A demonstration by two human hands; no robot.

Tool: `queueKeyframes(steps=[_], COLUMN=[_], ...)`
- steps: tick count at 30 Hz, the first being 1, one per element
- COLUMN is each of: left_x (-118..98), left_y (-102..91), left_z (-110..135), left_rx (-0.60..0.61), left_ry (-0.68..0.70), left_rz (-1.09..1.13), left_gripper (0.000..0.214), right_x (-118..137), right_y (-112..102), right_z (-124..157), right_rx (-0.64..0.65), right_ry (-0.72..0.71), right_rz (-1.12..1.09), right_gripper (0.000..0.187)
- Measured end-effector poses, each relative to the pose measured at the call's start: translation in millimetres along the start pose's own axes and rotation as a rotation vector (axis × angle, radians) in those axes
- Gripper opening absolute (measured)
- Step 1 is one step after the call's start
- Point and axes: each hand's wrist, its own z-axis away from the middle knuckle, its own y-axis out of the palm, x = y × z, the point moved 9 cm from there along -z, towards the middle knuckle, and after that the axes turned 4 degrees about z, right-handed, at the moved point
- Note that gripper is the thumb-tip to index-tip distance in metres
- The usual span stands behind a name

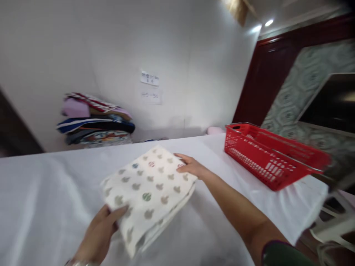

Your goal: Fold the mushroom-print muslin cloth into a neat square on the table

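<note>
A folded white cloth (148, 188) with small grey, green and red printed motifs lies on the table covered in white fabric (41, 195). My left hand (101, 231) grips its near left corner, thumb on top and fingers underneath. My right hand (191, 166) rests on the far right edge of the cloth, fingers laid over the top and partly curled round the edge. The cloth sits slightly raised at its near side.
A red plastic basket (273, 157) stands at the table's right end. A stack of folded coloured textiles (95, 122) lies against the white wall behind the table. Paper labels (149, 79) hang on the wall. A dark red door frame (266, 74) is at right.
</note>
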Motion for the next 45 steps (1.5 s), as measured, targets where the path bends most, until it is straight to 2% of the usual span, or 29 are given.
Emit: queueKeyframes(steps=[1,4,7,9,12,15,17,20,22,27,29,31,33,35,37,39,42,45], left_x=[3,18,30,28,10,-5,-3,7,7,-9,-22,-35,-43,-42,-33,-25,-19,-18], left_y=[4.2,-7.1,-11.8,-12.2,-16.6,-30.3,-39.7,-46.0,-44.7,-38.7,-34.3,-23.6,-7.6,9.9,24.1,32.4,37.3,42.1], left_z=[-1,-7,-11,-11,-11,-14,-18,-20,-17,-4,6,22,41,60,73,79,82,84], left_rx=[0.035,-0.09,-0.126,-0.121,-0.116,-0.151,-0.178,-0.193,-0.199,-0.26,-0.285,-0.261,-0.166,-0.016,0.129,0.214,0.237,0.239], left_ry=[-0.039,-0.076,-0.077,-0.047,0.05,0.148,0.126,0.074,0.101,0.222,0.35,0.552,0.761,0.9,0.951,0.955,0.957,0.987], left_rz=[0.051,0.067,0.067,0.069,0.04,-0.032,-0.131,-0.3,-0.398,-0.775,-0.901,-0.959,-0.981,-1.013,-1.083,-1.172,-1.278,-1.356], left_gripper=[0.037,0.036,0.041,0.044,0.054,0.063,0.06,0.052,0.051,0.054,0.051,0.043,0.034,0.028,0.026,0.025,0.024,0.02], right_x=[-23,-84,-104,-107,-103,-95,-94,-94,-93,-96,-85,-66,-47,-30,-17,-14,-18,-22], right_y=[-1,15,24,24,24,37,47,52,51,30,23,21,27,41,59,73,81,83], right_z=[-1,6,14,18,23,26,29,32,34,45,52,61,72,81,89,94,93,93], right_rx=[-0.024,-0.012,-0.018,-0.029,-0.052,-0.007,0.009,-0.013,-0.019,-0.151,-0.208,-0.253,-0.247,-0.165,-0.051,0.044,0.12,0.131], right_ry=[0.082,0.295,0.289,0.297,0.321,0.306,0.304,0.302,0.288,0.321,0.225,0.07,-0.09,-0.264,-0.439,-0.54,-0.571,-0.591], right_rz=[-0.092,-0.094,-0.139,-0.182,-0.222,-0.254,-0.239,-0.169,-0.107,0.223,0.388,0.52,0.613,0.681,0.743,0.801,0.863,0.896], right_gripper=[0.073,0.064,0.065,0.072,0.078,0.075,0.073,0.071,0.069,0.069,0.063,0.053,0.043,0.038,0.034,0.031,0.03,0.029])
